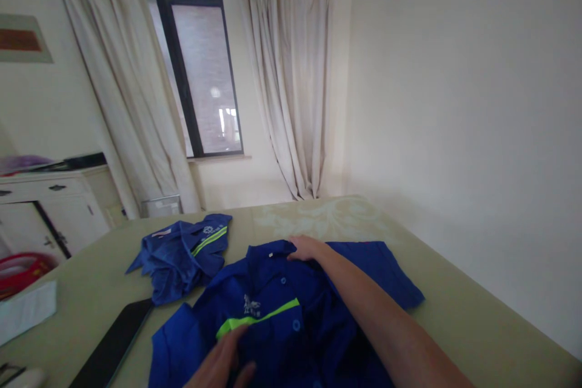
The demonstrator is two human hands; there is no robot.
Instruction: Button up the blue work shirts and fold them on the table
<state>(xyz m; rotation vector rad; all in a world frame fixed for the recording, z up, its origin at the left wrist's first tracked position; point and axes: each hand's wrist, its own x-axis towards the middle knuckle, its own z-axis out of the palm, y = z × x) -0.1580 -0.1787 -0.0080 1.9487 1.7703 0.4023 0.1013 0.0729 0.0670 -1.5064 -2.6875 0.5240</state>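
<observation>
One blue shirt (268,345) seems mid-straightening, calling for light pressure: right hand (307,248) at the collar (269,250), grip unclear; left hand (222,356) at the green stripe (279,310), fingers apart.

- A right forearm (386,321), bare, reaches in from the lower right edge of the frame, slanting up and to the left, the elbow out of view.
- At its end, the right hand (307,248) is turned back side up, with the thumb and fingertips toward the left; how tightly the fingers close is unclear.
- The left hand (225,351), lower and closer to the camera, enters from the bottom edge, slightly blurred.
- Its fingers angle up and to the right, the thumb spread apart below them.
- The two bare hands are well apart, the right one farther forward; little of the left forearm shows.
</observation>
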